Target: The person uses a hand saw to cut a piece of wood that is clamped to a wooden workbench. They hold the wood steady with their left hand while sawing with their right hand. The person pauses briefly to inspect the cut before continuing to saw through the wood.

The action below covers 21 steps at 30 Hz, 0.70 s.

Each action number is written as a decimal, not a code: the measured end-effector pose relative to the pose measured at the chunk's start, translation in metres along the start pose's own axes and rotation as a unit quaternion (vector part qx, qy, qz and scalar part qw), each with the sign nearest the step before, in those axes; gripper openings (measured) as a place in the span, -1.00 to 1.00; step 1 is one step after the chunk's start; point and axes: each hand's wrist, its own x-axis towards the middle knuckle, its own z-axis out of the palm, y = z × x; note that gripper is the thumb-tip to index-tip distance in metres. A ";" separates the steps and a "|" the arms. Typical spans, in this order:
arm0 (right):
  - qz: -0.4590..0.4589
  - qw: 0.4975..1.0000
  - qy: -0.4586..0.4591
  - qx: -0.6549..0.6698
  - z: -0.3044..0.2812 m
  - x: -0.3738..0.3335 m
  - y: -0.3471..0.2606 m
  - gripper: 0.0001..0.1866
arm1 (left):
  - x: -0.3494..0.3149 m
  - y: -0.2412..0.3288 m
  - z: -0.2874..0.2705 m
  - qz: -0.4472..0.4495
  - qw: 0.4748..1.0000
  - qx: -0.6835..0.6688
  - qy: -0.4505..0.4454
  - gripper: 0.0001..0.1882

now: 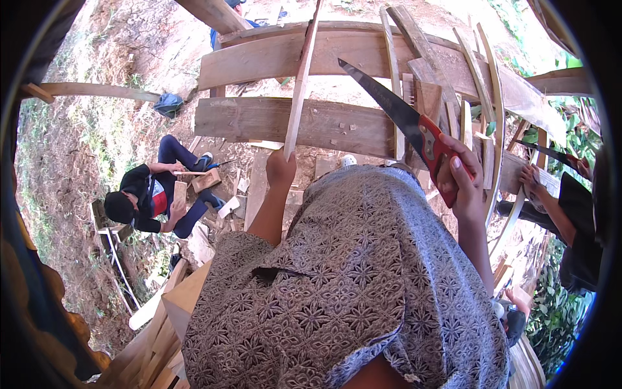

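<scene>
My left hand (281, 170) is closed round the near end of a thin wooden strip (300, 97), which runs away from me across two planks. In my right hand (464, 178) is a hand saw (395, 107) with a dark curved blade and a red-orange handle. Its blade points up and to the left, over the near plank (259, 121) and toward the far plank (272, 59). Blade and strip are apart. Small wood chips lie on the near plank.
Left of me a person (152, 194) sits low, holding wood pieces. At the right another person (573, 220) holds a second saw (547, 152). Several loose strips (495, 117) lean over the planks on the right. Stacked boards (152, 337) lie at lower left.
</scene>
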 end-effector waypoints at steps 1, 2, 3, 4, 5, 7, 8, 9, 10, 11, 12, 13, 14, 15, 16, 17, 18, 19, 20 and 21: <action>0.004 1.000 0.010 -0.001 0.001 -0.003 0.002 -0.53 | -0.002 0.003 -0.004 0.015 1.000 -0.013 0.004 -0.67; 0.007 1.000 0.020 -0.001 0.002 -0.005 0.005 -0.52 | -0.003 0.009 -0.008 0.030 0.999 -0.025 0.008 -0.67; 0.001 0.999 0.032 0.007 0.003 -0.006 0.008 -0.51 | -0.003 0.012 -0.009 0.044 0.998 -0.039 0.012 -0.67; -0.008 0.999 0.035 0.021 0.010 -0.006 0.009 -0.51 | -0.003 0.004 -0.010 0.043 0.998 -0.038 0.021 -0.67; 0.006 0.999 0.032 0.021 0.010 -0.006 0.010 -0.50 | -0.002 -0.008 -0.005 0.042 0.998 -0.036 0.030 -0.67; 0.020 0.999 0.031 0.008 0.013 -0.007 0.008 -0.50 | -0.001 -0.022 0.003 0.036 0.998 -0.029 0.034 -0.67; 0.020 0.999 0.033 -0.005 0.016 -0.008 0.006 -0.50 | 0.000 -0.023 0.006 0.032 0.999 -0.023 0.028 -0.67; 0.020 0.999 0.034 -0.017 0.018 -0.008 0.004 -0.50 | 0.001 -0.025 0.008 0.027 0.999 -0.016 0.023 -0.67; 0.010 0.999 0.042 -0.005 0.016 -0.008 0.004 -0.52 | 0.002 -0.020 0.009 0.030 0.999 -0.027 0.017 -0.67; 0.002 0.999 0.051 0.010 0.014 -0.011 0.006 -0.53 | -0.001 -0.016 0.005 0.033 0.999 -0.035 0.009 -0.67; -0.006 0.998 0.059 0.025 0.013 -0.014 0.009 -0.55 | -0.003 -0.011 0.003 0.035 0.998 -0.044 0.000 -0.67; -0.011 0.997 0.059 0.040 0.013 -0.013 0.008 -0.55 | -0.003 -0.016 0.004 0.026 0.998 -0.060 -0.005 -0.67; -0.013 0.998 0.052 0.037 0.014 -0.012 0.008 -0.55 | -0.001 -0.020 0.007 0.017 0.997 -0.077 -0.010 -0.67; -0.014 0.998 0.045 0.034 0.016 -0.011 0.008 -0.55 | -0.002 -0.024 0.009 0.008 0.995 -0.094 -0.015 -0.67; -0.016 0.999 0.040 0.030 0.016 -0.008 0.009 -0.55 | -0.001 -0.026 0.012 -0.012 0.995 -0.096 -0.016 -0.67; -0.011 0.999 0.039 0.021 0.018 -0.008 0.009 -0.55 | -0.001 -0.027 0.015 -0.032 0.995 -0.098 -0.017 -0.67; -0.006 0.999 0.037 0.012 0.022 -0.008 0.008 -0.55 | -0.001 -0.030 0.018 -0.052 0.993 -0.100 -0.018 -0.66; 0.000 0.999 0.038 0.001 0.023 -0.009 0.008 -0.55 | 0.000 -0.032 0.018 -0.053 0.992 -0.117 -0.018 -0.65; 0.004 0.999 0.044 0.004 0.024 -0.008 0.008 -0.54 | 0.000 -0.037 0.018 -0.054 0.989 -0.133 -0.018 -0.64; 0.008 0.999 0.049 0.006 0.024 -0.007 0.009 -0.53 | 0.000 -0.041 0.018 -0.056 0.987 -0.149 -0.017 -0.62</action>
